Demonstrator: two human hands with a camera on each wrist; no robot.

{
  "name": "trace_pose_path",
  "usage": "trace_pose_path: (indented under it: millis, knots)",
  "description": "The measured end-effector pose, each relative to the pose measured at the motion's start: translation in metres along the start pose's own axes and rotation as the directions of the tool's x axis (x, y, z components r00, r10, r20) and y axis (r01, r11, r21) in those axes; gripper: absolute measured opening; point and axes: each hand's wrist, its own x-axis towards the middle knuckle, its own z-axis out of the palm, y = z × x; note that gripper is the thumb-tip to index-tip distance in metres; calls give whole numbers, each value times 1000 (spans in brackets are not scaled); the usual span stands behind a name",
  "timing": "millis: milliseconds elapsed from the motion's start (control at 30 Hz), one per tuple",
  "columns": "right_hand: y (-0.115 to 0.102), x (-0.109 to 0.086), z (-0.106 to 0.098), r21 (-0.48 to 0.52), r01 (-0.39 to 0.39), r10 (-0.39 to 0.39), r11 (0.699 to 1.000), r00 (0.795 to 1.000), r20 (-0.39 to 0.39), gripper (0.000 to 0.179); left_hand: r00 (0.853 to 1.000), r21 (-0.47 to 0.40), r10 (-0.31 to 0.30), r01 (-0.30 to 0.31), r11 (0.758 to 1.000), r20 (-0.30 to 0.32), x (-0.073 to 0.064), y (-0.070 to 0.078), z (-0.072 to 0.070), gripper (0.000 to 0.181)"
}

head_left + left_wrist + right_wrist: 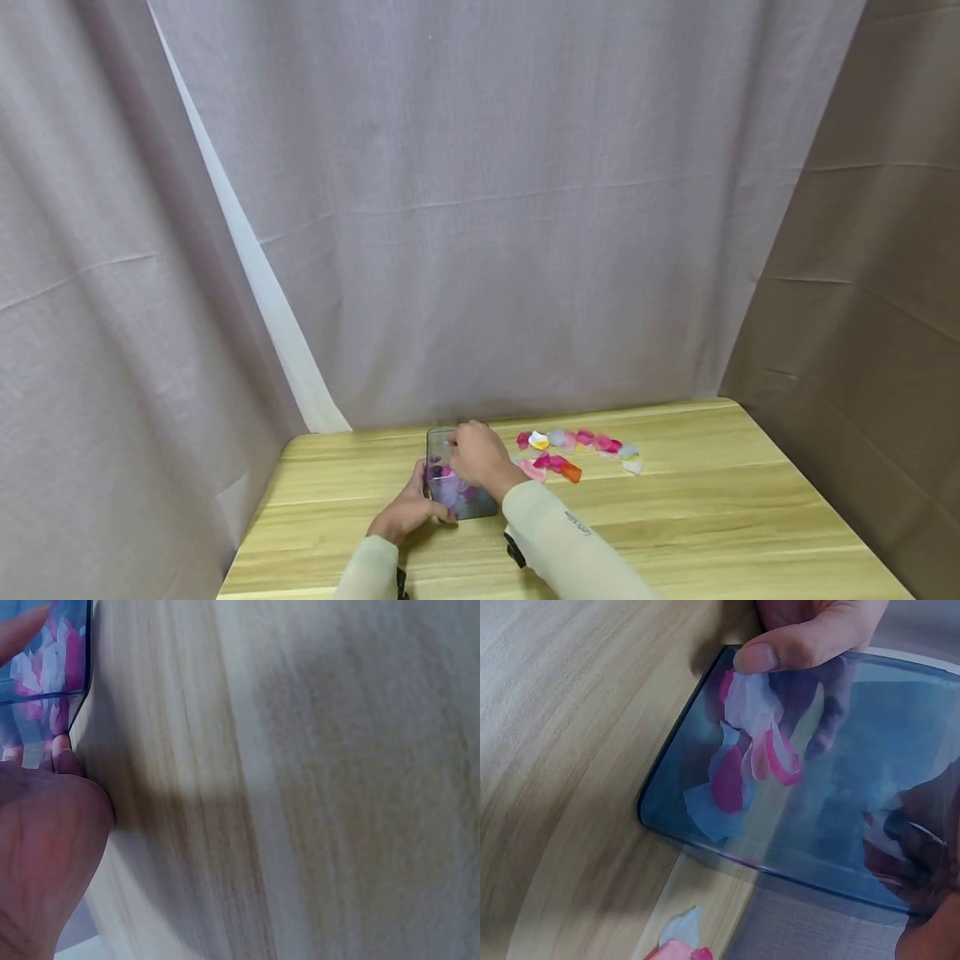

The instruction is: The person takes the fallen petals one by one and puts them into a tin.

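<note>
A see-through blue-grey container (474,504) is tilted up over the table, with pink, white and purple petals (739,761) lying inside near its lower end. My left hand (411,507) grips that lower end; its thumb (780,651) presses the near wall and other fingers show through from behind. At the upper end is my right hand (480,454), fingers curled in at the container's mouth. Through the wall in the right wrist view, a pale petal-like piece (881,834) shows at those fingertips, partly hidden by reflections.
Loose fabric petals (585,437) in pink, white, yellow and pale blue lie in a curved row right of the container. A shorter row ends in an orange petal (571,472). Grey curtains (525,250) hang behind the wooden table (712,500).
</note>
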Motion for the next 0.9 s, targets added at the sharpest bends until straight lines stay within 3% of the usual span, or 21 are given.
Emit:
trace_pose_path:
  millis: [167, 667, 900]
  knots:
    - [0, 1, 1, -6, -28, 28, 1000, 1000, 12, 38, 1000, 3, 4, -4, 1000, -3, 0, -1, 0, 113]
    - [3, -3, 0, 18, 4, -4, 1000, 1000, -24, 30, 1000, 1, -13, 13, 1000, 22, 0, 2, -1, 112]
    - [2, -3, 2, 27, 2, -2, 1000, 1000, -17, 30, 1000, 12, -13, 13, 1000, -3, -2, 3, 0, 113]
